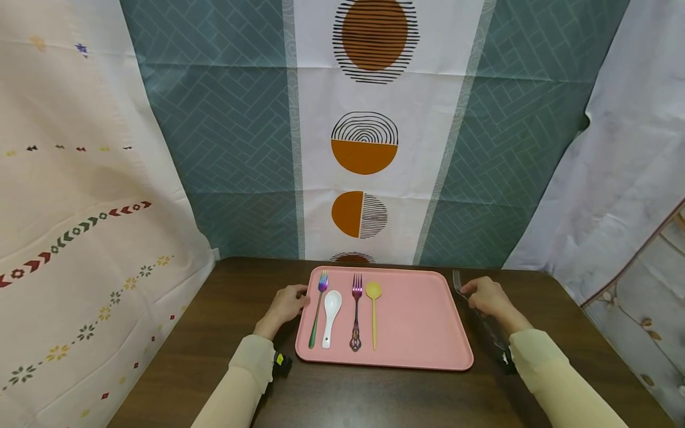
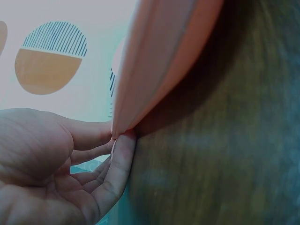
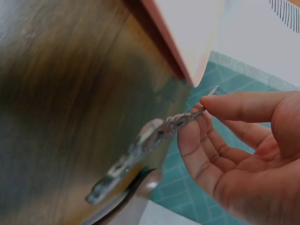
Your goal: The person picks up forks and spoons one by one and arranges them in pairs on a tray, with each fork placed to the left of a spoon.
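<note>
A pink tray [image 1: 423, 321] lies on the table. From left to right it bears a rainbow-coloured fork [image 1: 316, 318], a white spoon [image 1: 332, 306], a purple fork with an ornate handle [image 1: 356, 306] and a yellow spoon [image 1: 374, 291]. My left hand [image 1: 288, 304] pinches the tray's left rim; in the left wrist view the thumb and a finger meet on the tray's edge [image 2: 154, 70]. Right of the tray, my right hand [image 1: 488, 297] pinches a silver fork [image 1: 457, 279]. Its ornate handle [image 3: 150, 136] points back toward the wrist, above the tabletop.
The dark wooden table [image 1: 348, 398] ends at a patterned curtain [image 1: 364, 208] behind it. A pale cloth [image 1: 80, 267] hangs on the left, and another white cloth [image 1: 588, 196] on the right. A blurred dark, shiny object [image 3: 136, 187] shows low in the right wrist view; its kind is unclear.
</note>
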`<state>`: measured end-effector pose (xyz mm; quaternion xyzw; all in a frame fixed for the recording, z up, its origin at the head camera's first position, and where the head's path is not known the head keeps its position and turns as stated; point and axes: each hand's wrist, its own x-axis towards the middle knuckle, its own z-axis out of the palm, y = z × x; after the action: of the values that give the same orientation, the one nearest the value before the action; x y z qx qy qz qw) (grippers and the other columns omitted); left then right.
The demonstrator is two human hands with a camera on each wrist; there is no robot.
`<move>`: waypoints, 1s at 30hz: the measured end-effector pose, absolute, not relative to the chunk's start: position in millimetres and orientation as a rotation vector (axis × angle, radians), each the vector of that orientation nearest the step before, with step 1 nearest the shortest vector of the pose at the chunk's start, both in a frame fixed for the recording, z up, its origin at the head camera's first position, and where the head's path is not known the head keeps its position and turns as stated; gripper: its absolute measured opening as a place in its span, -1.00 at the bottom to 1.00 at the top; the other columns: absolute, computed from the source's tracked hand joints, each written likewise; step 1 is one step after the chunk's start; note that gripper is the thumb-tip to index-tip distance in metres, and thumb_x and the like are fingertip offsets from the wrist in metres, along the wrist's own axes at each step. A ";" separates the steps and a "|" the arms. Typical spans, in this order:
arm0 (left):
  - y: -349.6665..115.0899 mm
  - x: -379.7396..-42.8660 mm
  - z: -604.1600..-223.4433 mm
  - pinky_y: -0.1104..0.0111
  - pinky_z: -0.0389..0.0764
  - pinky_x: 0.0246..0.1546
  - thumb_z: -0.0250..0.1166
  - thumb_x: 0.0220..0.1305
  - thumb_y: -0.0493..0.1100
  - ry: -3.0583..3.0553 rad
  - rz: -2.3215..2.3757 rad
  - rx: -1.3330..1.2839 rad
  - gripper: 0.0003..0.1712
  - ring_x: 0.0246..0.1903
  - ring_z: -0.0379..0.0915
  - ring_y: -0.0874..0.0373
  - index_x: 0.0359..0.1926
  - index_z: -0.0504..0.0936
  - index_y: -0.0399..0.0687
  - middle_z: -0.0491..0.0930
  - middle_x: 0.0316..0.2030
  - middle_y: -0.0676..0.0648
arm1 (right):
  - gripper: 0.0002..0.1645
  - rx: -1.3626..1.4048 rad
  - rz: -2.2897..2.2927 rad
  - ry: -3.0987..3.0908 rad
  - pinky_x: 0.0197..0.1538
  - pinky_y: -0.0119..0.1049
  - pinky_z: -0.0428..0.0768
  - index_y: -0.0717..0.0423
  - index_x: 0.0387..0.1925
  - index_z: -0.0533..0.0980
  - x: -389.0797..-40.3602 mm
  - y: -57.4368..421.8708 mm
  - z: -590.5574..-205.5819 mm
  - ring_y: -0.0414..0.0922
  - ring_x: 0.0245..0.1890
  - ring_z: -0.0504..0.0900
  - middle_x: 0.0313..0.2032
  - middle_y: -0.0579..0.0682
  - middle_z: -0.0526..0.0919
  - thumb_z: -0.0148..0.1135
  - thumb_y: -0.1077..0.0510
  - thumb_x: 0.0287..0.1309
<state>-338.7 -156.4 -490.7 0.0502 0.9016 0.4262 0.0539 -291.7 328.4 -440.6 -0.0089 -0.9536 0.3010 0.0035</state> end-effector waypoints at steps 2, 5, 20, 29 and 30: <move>-156.6 -339.2 -490.4 0.15 0.77 -0.13 0.23 0.50 -0.29 2.741 1.293 0.156 -0.54 -0.28 0.67 0.04 0.33 0.53 -0.36 0.68 -0.11 -0.24 | -0.51 -0.016 0.947 -2.989 -0.65 -0.29 0.52 0.41 -0.07 0.66 -292.7 323.2 -438.2 -0.17 -0.79 0.46 -0.60 -0.04 0.58 0.16 0.45 -0.14; -156.3 -338.9 -490.3 0.15 0.77 -0.13 0.24 0.49 -0.29 2.737 1.303 0.153 -0.54 -0.27 0.67 0.04 0.33 0.53 -0.35 0.68 -0.10 -0.25 | -0.52 -0.013 0.951 -2.993 -0.63 -0.28 0.54 0.42 -0.06 0.66 -294.2 315.6 -435.3 -0.17 -0.79 0.47 -0.58 -0.03 0.59 0.17 0.46 -0.13; -156.3 -339.5 -489.4 0.16 0.76 -0.13 0.23 0.50 -0.28 2.737 1.294 0.151 -0.54 -0.26 0.67 0.04 0.34 0.53 -0.35 0.68 -0.09 -0.26 | -0.50 -0.020 0.899 -3.023 -0.67 -0.39 0.39 0.38 -0.04 0.69 -306.1 281.2 -439.3 -0.22 -0.81 0.38 -0.55 0.05 0.59 0.07 0.46 -0.06; -156.8 -340.0 -491.1 0.16 0.77 -0.13 0.23 0.49 -0.29 2.732 1.308 0.157 -0.54 -0.26 0.69 0.03 0.33 0.54 -0.35 0.68 -0.08 -0.26 | -0.47 -0.023 0.941 -3.045 -0.66 -0.39 0.33 0.36 0.03 0.67 -309.7 267.4 -437.3 -0.21 -0.81 0.36 -0.59 0.08 0.57 0.03 0.49 0.00; -156.7 -339.8 -491.3 0.16 0.77 -0.14 0.23 0.49 -0.29 2.732 1.307 0.159 -0.54 -0.26 0.69 0.04 0.33 0.54 -0.35 0.68 -0.08 -0.26 | -0.46 -0.035 0.946 -3.045 -0.66 -0.39 0.33 0.35 0.03 0.68 -310.0 265.6 -437.4 -0.21 -0.81 0.35 -0.56 0.07 0.60 0.03 0.50 0.00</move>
<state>-339.8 -156.7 -491.3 0.0522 0.8996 0.4302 0.0543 -310.0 265.6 -437.4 -0.0110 -0.9547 0.2965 -0.0237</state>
